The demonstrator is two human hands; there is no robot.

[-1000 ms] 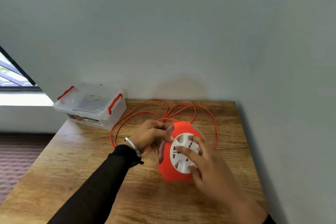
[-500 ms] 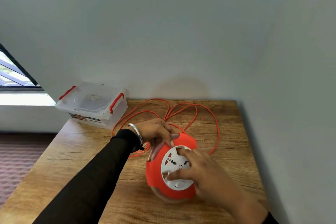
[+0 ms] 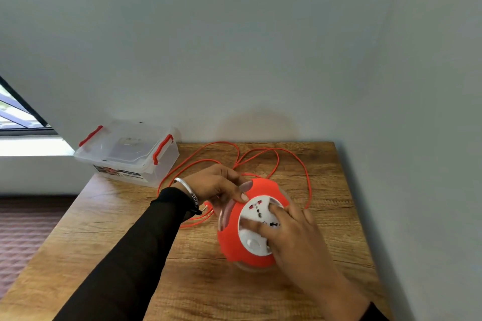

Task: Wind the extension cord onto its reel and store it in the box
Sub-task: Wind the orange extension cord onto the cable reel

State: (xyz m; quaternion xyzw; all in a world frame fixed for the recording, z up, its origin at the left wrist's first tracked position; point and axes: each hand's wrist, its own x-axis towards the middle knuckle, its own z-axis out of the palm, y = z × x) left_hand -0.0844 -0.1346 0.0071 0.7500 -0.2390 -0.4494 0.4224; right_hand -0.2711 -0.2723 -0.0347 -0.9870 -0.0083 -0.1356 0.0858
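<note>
An orange cord reel (image 3: 232,237) with a white socket face (image 3: 251,216) stands tilted on the wooden table (image 3: 130,229). My left hand (image 3: 214,186) grips its upper left rim, thumb on the orange edge. My right hand (image 3: 292,229) lies over the white face with its fingers curled into it. The orange cord (image 3: 307,177) trails in loose loops over the table behind the reel, and more of it shows under my left wrist. A clear plastic box (image 3: 130,151) with red latches and its lid on sits at the table's back left corner.
Grey walls close the table in at the back and on the right. The table's left edge drops to a reddish floor (image 3: 23,224). A window (image 3: 15,114) is at far left.
The white face has turned under my right hand, whose fingers have shifted round on it. My left hand has kept its hold on the rim. The cord loops have shifted slightly.
</note>
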